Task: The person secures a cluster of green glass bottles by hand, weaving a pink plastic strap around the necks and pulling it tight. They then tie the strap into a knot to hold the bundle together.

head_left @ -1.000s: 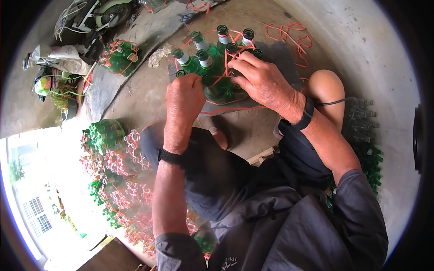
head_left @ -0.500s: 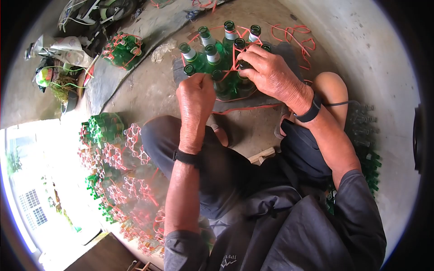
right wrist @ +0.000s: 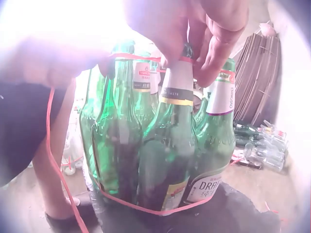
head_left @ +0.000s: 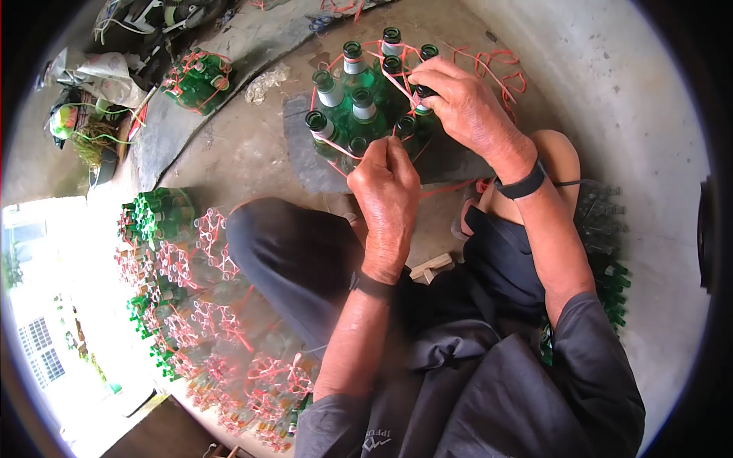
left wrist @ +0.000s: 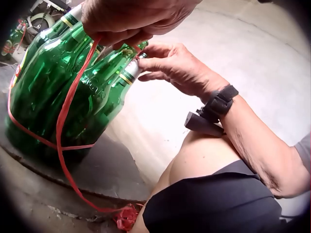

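A cluster of green glass bottles (head_left: 364,111) stands upright on a dark slab (head_left: 305,153). Red plastic twine (right wrist: 167,211) circles the bottles low down, and more runs around and between their necks. At the near side of the cluster, my left hand (head_left: 388,187) pinches the red twine (left wrist: 62,121), whose tail hangs to a small bunched heap (left wrist: 127,217) on the floor. My right hand (head_left: 471,108) grips the neck of a bottle (right wrist: 167,141) on the cluster's right side, thumb and fingers on either side of it where the twine passes.
Loose red twine (head_left: 496,65) lies on the floor beyond the slab. Another tied bundle of green bottles (head_left: 197,80) sits at upper left. Many twine-tied bottles (head_left: 206,320) stand at left, and more bottles (head_left: 611,286) lie along the wall (head_left: 657,153) at right.
My left hand has moved right along the near side of the bottles, drawing the twine across. The right hand has shifted slightly and now sits around a bottle neck at the cluster's right.
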The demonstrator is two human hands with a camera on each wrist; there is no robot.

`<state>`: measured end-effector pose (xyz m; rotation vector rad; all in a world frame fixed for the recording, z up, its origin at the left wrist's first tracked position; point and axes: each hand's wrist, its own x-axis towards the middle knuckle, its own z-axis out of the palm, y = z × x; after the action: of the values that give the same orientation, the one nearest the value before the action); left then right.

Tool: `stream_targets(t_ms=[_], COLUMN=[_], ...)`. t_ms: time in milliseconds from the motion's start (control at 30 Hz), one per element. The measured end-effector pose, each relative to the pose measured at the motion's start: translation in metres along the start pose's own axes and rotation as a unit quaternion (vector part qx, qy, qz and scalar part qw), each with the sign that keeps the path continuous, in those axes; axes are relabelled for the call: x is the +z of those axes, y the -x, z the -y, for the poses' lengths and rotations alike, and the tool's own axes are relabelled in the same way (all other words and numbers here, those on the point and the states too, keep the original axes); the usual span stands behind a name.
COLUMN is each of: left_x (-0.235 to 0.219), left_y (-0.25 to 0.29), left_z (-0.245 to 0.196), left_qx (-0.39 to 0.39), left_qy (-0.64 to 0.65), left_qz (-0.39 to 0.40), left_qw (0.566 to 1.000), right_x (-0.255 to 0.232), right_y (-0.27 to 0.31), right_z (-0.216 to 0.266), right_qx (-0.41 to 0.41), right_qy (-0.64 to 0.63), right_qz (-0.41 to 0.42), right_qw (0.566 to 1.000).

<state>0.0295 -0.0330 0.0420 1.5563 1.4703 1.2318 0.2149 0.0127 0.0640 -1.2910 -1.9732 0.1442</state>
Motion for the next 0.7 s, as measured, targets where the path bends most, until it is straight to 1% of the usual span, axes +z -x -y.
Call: stream_targets(t_ms=[67, 100, 167, 333, 400, 433, 500, 533, 600, 667, 700], left_x=[0.0, 0.0, -0.002, -0.007, -0.007, -0.007, -0.006, -0.005, -0.004, -0.005, -0.006], left_y=[0.0, 0.0, 0.0, 0.005, 0.008, 0.009, 0.012, 0.013, 0.015, 0.02, 0.021], left_z=[0.001, 0.001, 0.001, -0.003, -0.003, -0.002, 0.003, 0.004, 0.007, 0.008, 0.008], left_qx=[0.006, 0.012, 0.015, 0.011, 0.02, 0.019, 0.042, 0.04, 0.094, 0.091, 0.09], left_qy=[0.001, -0.002, -0.007, -0.005, 0.009, 0.01, 0.005, 0.005, -0.002, -0.004, -0.006], left_qz=[-0.001, 0.0, 0.003, 0.013, 0.002, 0.003, -0.022, -0.021, -0.05, -0.045, -0.04], left_qw=[1.0, 1.0, 1.0, 1.0, 1.0, 1.0, 0.999, 0.999, 0.994, 0.995, 0.995], right_x=[0.001, 0.0, -0.003, -0.011, -0.015, -0.016, -0.018, -0.018, -0.017, -0.015, -0.014], right_y=[0.003, 0.003, 0.004, 0.007, 0.007, 0.007, 0.007, 0.007, 0.009, 0.009, 0.009], right_z=[0.001, 0.002, 0.003, 0.009, 0.012, 0.013, 0.015, 0.014, 0.017, 0.022, 0.024], right_qx=[0.026, 0.026, 0.025, 0.049, 0.054, 0.07, 0.088, 0.074, 0.062, 0.023, 0.024], right_qy=[0.021, 0.022, 0.036, 0.047, 0.044, 0.034, 0.023, 0.025, 0.027, 0.048, 0.048], right_qz=[0.001, 0.002, -0.03, -0.038, -0.037, -0.034, -0.029, -0.032, -0.034, -0.048, -0.047], right_qw=[0.999, 0.999, 0.999, 0.997, 0.997, 0.996, 0.995, 0.996, 0.997, 0.997, 0.997])
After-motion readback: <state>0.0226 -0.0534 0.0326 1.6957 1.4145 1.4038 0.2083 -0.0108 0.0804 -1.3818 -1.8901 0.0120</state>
